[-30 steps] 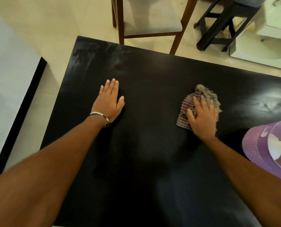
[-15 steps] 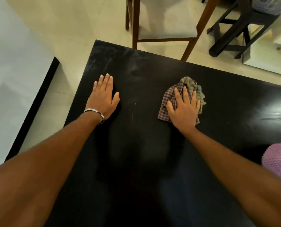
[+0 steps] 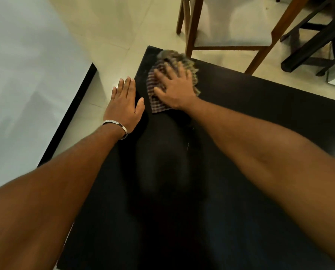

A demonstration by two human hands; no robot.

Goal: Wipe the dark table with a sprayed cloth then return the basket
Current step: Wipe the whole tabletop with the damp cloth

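The cloth (image 3: pixel 159 103), checked and crumpled, is pressed flat on the dark counter (image 3: pixel 250 117) at its far left corner, nearer that corner than half a second ago. It is covered by the right hand (image 3: pixel 175 88), fingers spread, no grip closed. The left hand (image 3: pixel 123 104) is laid flat over the counter's left edge, just beside the cloth.

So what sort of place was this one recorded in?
Most likely a home dining or living area: a dark table being wiped with a checked cloth, a wooden chair with a pale cushioned seat pulled up to it, and a pale tiled floor.
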